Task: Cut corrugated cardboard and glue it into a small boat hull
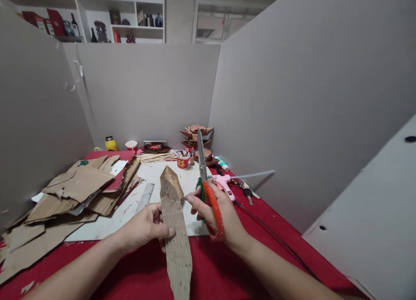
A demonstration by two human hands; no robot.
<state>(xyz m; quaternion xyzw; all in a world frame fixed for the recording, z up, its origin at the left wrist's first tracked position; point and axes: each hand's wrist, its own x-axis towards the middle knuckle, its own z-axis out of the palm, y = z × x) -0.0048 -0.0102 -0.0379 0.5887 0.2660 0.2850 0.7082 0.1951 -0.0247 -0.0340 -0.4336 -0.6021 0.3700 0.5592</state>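
The left hand (151, 226) grips a ridged cardboard strip (177, 239) above the bench (214, 269), seemingly to steady it, while the right hand (224, 213) clasps scissors (206, 185), blades upward, probably keeping them clear.

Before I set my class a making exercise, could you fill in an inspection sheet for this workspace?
Surface: red cloth, partly covered by a white sheet.
Job's things: corrugated cardboard piece, pointed at its far end; scissors, blades pointing away from the person.
Clutter: cardboard pile at left; ruler; thin sticks; pink glue gun and keys at right.
Grips: left grip holds the cardboard piece; right grip holds the scissors.
Cables: black cord runs from the glue gun across the cloth.
Surroundings: grey partitions; shelves beyond.
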